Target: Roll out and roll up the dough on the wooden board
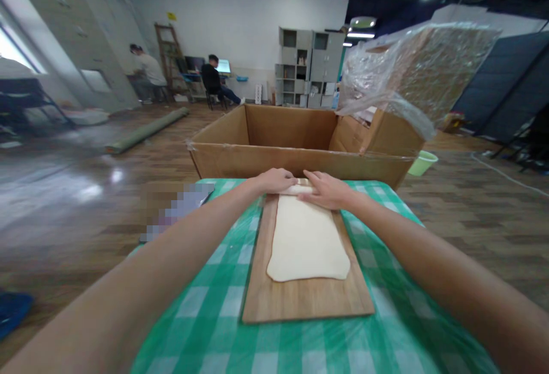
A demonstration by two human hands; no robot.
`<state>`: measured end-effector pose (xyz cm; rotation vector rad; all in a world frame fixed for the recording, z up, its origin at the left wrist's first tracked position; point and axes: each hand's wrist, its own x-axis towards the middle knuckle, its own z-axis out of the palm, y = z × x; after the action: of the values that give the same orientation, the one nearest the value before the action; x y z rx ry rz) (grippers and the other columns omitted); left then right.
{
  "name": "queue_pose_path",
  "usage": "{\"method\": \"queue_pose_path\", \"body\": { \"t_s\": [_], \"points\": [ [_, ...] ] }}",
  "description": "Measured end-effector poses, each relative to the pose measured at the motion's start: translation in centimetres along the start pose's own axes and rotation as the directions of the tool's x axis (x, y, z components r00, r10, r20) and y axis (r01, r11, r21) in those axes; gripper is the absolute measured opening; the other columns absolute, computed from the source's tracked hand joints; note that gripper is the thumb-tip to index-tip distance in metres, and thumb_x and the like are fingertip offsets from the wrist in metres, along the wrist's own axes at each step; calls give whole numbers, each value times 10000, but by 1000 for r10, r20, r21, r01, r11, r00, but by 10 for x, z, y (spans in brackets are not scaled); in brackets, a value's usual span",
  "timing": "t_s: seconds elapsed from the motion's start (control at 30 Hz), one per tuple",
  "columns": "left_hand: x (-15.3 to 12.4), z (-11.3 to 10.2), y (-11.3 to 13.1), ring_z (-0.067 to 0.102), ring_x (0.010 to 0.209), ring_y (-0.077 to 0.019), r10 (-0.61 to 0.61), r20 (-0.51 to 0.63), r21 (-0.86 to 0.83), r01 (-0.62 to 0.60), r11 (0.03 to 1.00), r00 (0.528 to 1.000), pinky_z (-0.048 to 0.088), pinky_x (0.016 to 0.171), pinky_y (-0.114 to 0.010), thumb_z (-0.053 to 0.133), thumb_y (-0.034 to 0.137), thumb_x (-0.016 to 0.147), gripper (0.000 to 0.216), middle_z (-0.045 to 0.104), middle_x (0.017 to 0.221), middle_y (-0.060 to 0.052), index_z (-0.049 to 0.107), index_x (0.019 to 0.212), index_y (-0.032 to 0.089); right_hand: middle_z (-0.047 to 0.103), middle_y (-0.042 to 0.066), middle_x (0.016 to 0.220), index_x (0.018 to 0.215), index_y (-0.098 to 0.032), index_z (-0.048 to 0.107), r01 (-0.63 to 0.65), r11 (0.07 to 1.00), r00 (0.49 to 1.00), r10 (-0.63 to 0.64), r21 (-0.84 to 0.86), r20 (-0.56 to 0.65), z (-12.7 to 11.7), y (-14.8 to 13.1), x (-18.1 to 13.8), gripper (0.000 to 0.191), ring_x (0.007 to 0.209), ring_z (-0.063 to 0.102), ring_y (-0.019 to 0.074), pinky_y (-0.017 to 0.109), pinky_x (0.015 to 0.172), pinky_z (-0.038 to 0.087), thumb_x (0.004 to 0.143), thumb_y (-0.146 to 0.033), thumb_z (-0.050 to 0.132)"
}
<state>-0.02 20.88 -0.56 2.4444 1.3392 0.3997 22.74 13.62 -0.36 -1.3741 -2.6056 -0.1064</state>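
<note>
While the dough sheet (309, 242) lies on the wooden board (309, 302), the left hand (277, 180) and right hand (329, 191) touch its rolled 12 o'clock edge from 11 and 1; whether either grips, I cannot tell. Board margin is widest at 6 o'clock; a carton (274, 159) bounds room past the 12 o'clock edge of the desk (206, 328).

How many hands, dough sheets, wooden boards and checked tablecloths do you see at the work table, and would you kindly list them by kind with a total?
Left hand and right hand: 2
Dough sheet: 1
Wooden board: 1
Checked tablecloth: 1
Total: 5
</note>
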Motion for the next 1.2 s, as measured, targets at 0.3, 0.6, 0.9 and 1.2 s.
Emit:
{"method": "queue_pose_path", "body": {
  "t_s": [0.3,0.6,0.9,1.2],
  "points": [
    [-10,-15,-10,654,702,-203,-51,15,-160,53,986,999,451,627,-256,710,494,754,342,758,780,-67,774,800,162,675,150,1156,1115,-148,631,-11,990,999,4,-140,-49,-20,-32,-42,203,1068,636,276,338,884,481,1018,-300,536],
    [-13,2,7,679,784,-210,-106,-173,-390,30,920,979,513,672,-270,732,299,749,251,744,854,-58,715,948,147,692,44,813,931,-179,691,-336,858,914,396,388,-84,-15,15,-22,171,759,653,201,270,658,477,903,-346,668],
    [-33,7,29,725,970,-234,-162,-154,-621,32,783,975,568,817,-307,681,252,843,254,776,1063,-85,719,1073,149,577,-50,566,974,-143,725,-355,667,919,378,655,113,-2,27,7,193,421,467,84,192,390,356,883,-314,730],
    [-95,2,47,755,978,-283,-220,72,-820,183,542,973,610,772,-357,899,355,662,623,766,1124,-145,619,1179,150,561,-44,512,801,-149,682,-315,686,925,378,657,49,-53,19,18,138,401,475,81,191,397,330,846,-249,765]
  ]
}}
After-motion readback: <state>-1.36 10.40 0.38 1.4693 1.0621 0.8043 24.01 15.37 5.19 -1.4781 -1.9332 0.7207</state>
